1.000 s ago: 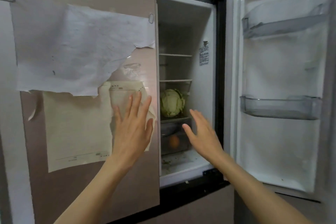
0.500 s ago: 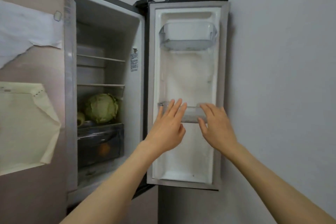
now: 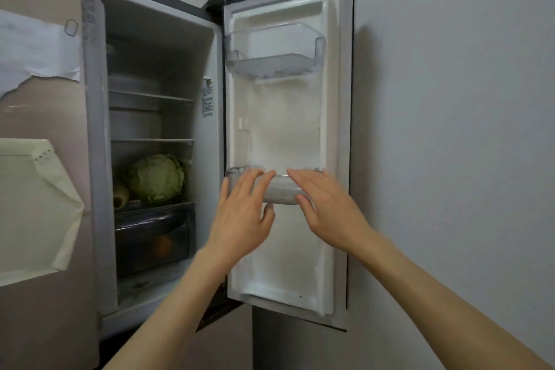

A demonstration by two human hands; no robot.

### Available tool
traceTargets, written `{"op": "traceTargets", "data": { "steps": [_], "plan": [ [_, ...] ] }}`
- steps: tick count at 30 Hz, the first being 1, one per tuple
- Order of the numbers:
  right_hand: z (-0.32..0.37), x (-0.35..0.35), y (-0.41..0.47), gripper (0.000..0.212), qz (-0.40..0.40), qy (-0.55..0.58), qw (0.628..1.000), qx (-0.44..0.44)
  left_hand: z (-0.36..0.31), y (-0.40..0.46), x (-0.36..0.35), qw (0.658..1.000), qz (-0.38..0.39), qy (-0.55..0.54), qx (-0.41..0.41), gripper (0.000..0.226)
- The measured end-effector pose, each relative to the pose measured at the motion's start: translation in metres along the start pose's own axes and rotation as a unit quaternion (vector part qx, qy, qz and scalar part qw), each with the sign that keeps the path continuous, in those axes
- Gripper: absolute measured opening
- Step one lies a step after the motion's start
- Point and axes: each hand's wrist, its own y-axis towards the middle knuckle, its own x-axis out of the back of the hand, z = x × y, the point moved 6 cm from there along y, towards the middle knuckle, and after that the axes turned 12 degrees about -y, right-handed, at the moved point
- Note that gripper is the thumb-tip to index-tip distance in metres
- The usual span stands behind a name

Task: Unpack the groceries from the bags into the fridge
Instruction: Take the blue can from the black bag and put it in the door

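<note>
At the far left of the frame we see a closed fridge door (image 3: 45,294) with a torn white paper (image 3: 33,51) and a cream sheet (image 3: 33,207) stuck to it. Just right of it the fridge compartment (image 3: 150,48) stands open; a cabbage (image 3: 156,178) sits on the shelf above the dark crisper drawer (image 3: 151,237), with a smaller pale vegetable (image 3: 120,195) beside it at its left. Something orange shows dimly through the drawer front. Right of centre the open door (image 3: 288,135) faces us, a clear upper door bin (image 3: 274,54) near its top. Our left hand (image 3: 241,213) has its fingers laid over the front of the lower door bin (image 3: 280,192), thumb below it. Our right hand (image 3: 326,207) lies on the same bin from the right, fingers nearly straight; both hold nothing else. A grey wall (image 3: 450,129) fills the right side
</note>
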Motion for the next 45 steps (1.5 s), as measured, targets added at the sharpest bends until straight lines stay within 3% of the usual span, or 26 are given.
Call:
{"op": "traceTargets", "data": {
  "steps": [3,7,11,14,20,26,30,32,36,45],
  "plan": [
    [0.01,0.008,0.0,0.051,-0.023,-0.033,0.999,0.021,0.019,-0.009,0.026,0.999,0.003,-0.015,0.039,0.056],
    [0.006,0.019,0.0,0.051,-0.068,-0.093,0.993,-0.02,0.045,-0.019,0.058,0.993,0.008,-0.036,0.109,0.085],
    [0.01,0.02,-0.001,0.055,-0.083,-0.042,0.994,-0.057,0.074,-0.025,0.082,0.985,0.013,-0.012,0.173,0.091],
    [0.033,0.012,0.002,0.06,-0.08,0.012,0.996,-0.028,0.094,-0.037,0.095,0.981,0.014,0.004,0.195,0.082],
    [0.101,-0.002,0.021,0.057,-0.12,0.045,0.991,0.023,0.118,-0.067,0.131,0.982,-0.041,0.099,0.156,0.057],
    [0.156,-0.02,0.05,0.078,-0.119,0.088,0.987,0.061,0.144,-0.081,0.164,0.971,-0.043,0.175,0.156,0.056],
    [0.188,-0.042,0.078,0.09,-0.077,0.147,0.986,0.022,0.163,-0.088,0.191,0.956,-0.047,0.249,0.15,0.059],
    [0.203,-0.055,0.091,0.081,-0.063,0.125,0.99,0.022,0.175,-0.093,0.203,0.947,-0.043,0.281,0.15,0.059],
    [0.227,-0.075,0.121,0.053,-0.12,-0.009,0.992,0.027,0.198,-0.1,0.223,0.931,-0.039,0.336,0.138,0.057],
    [0.247,-0.137,0.155,0.053,-0.222,0.017,0.975,0.03,0.242,-0.101,0.221,0.909,-0.046,0.403,0.091,0.061]
  ]
}}
